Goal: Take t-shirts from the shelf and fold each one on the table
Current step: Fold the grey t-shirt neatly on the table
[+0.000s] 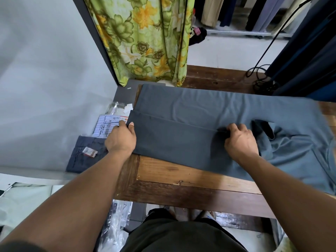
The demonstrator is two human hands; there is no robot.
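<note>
Both grips are on the same fold: the left hand (pixel 121 138) pinches the folded edge of the grey shirt (pixel 190 110) at its hem corner, thumb on top, and the right hand (pixel 241 140) has its fingers curled over that edge further along, near where the sleeve (pixel 262 130) begins. The shirt lies flat across the wooden bench (pixel 181 180), hem to the left, with the near long side turned over onto the body in a band. Its upper part, at the right, is rumpled and runs off past the picture's edge, so whether it hangs over the bench cannot be told.

The step in hand looks like the first lengthwise fold. To do it well, the folded edge should run straight between the two hands and parallel to the far side of the shirt. Here it looks fairly straight, and the band seems about equal in width from end to end. Draw the two hands gently apart to take up slack before pressing down. Then sweep a flat palm along the band from left to right, pushing creases toward the collar end.

The sleeve is bunched beside the right hand. It ought to be laid back along the band before the far side comes over, or a lump will be trapped inside. The faint ripples in the far half want smoothing too.
</note>
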